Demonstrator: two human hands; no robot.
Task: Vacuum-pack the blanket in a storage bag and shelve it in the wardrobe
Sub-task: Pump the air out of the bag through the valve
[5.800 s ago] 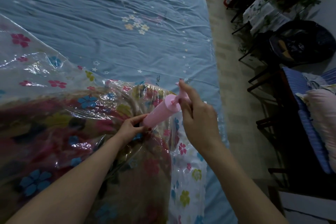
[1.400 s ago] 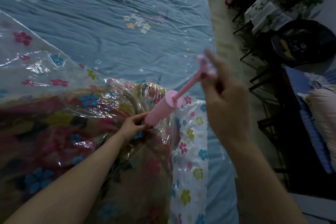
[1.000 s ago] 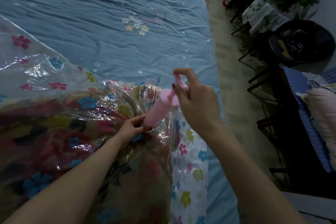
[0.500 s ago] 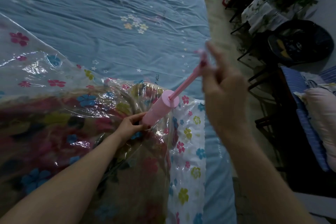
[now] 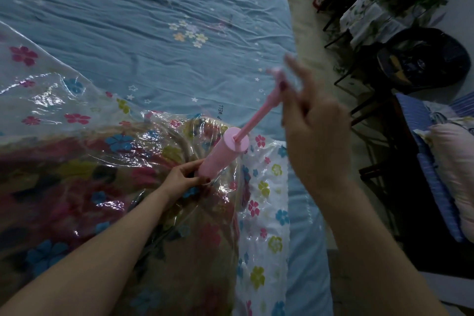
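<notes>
Centre frame, the pink hand pump (image 5: 222, 155) stands tilted on the clear flowered storage bag (image 5: 264, 213), its rod (image 5: 256, 120) drawn well out toward the upper right. The left hand (image 5: 183, 178) grips the pump's base, fingers curled round it against the plastic. The right hand (image 5: 311, 136) pinches the rod's handle (blurred, fingers partly splayed). Inside the bag, filling the lower left, lies the dark floral blanket (image 5: 84, 187), plastic wrinkled over it. The bag's white edge runs down lower centre, just inside the bed's (image 5: 154, 33) right edge. Open blue sheet fills the upper left; bare floor (image 5: 305, 15) runs along the right of the bed.
</notes>
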